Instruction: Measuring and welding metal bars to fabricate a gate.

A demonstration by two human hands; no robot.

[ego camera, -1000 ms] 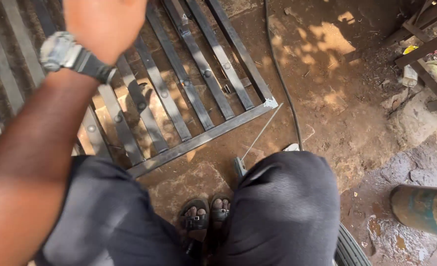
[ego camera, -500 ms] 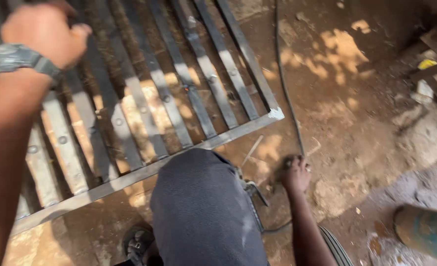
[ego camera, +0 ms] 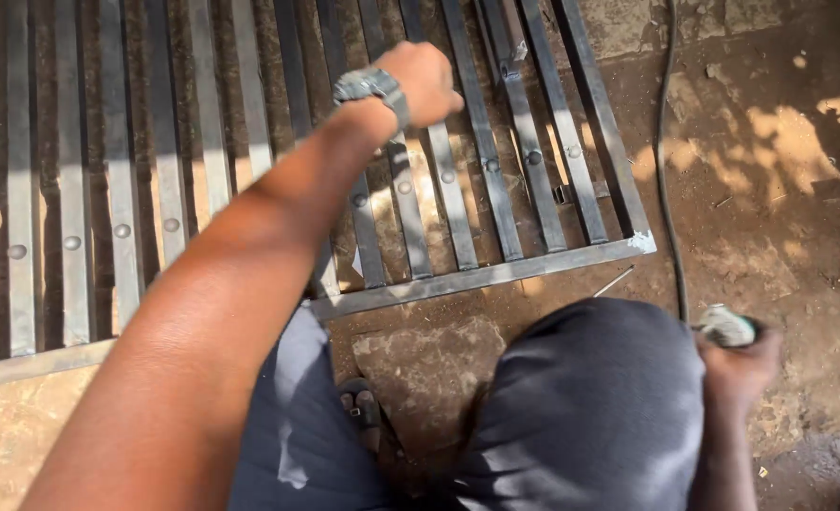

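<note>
My left hand [ego camera: 426,79] is stretched out over a grey metal grille [ego camera: 495,274] lying flat on the dirt floor. Its fingers are curled into a fist above the bars, and nothing shows in it. A metal wristwatch [ego camera: 371,87] sits on that wrist. My right hand [ego camera: 740,371] is low at the right, beside my bent knee [ego camera: 590,397], gripping a pale grey tool handle [ego camera: 725,326]. A dark cable [ego camera: 668,170] runs from that handle up along the grille's right side.
A thin metal rod [ego camera: 615,281] lies on the ground just off the grille's near right corner. A sandalled foot [ego camera: 363,413] shows between my knees. Brown dirt with sun patches [ego camera: 789,142] spreads to the right.
My left arm has reached further out over the grille, with the fist now above the middle bars. My right hand stays at the cable's end beside my knee.
</note>
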